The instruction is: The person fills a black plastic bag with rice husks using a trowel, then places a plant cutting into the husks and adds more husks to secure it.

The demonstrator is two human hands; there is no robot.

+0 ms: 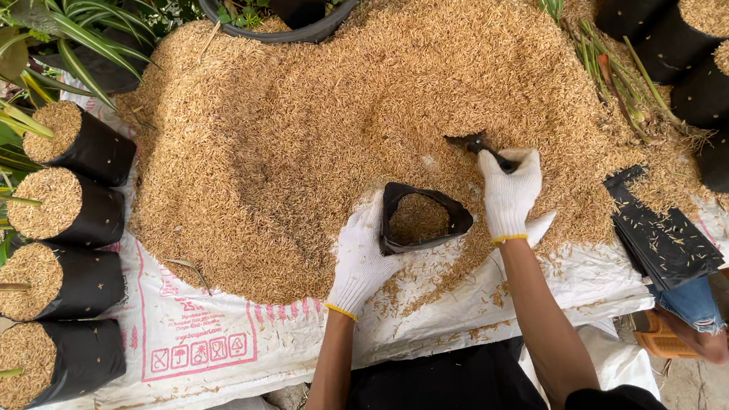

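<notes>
Gloved hands at a black planting bag on a heap of rice husk

The bag is soft, matt black plastic, its mouth held open in a rough oval and its inside partly filled with tan husk; it sits at the near edge of the heap, just above the white printed sack spread beneath. The left hand, in a white glove with a yellow cuff band, closes its fingers on the bag's near-left rim. The right hand, gloved alike, is wrapped around the dark handle of a small scoop whose blade is dug into the husk just beyond the bag. Filled black bags stand in a column at left and others at right; a flat stack of empty bags lies near the right hand
</notes>
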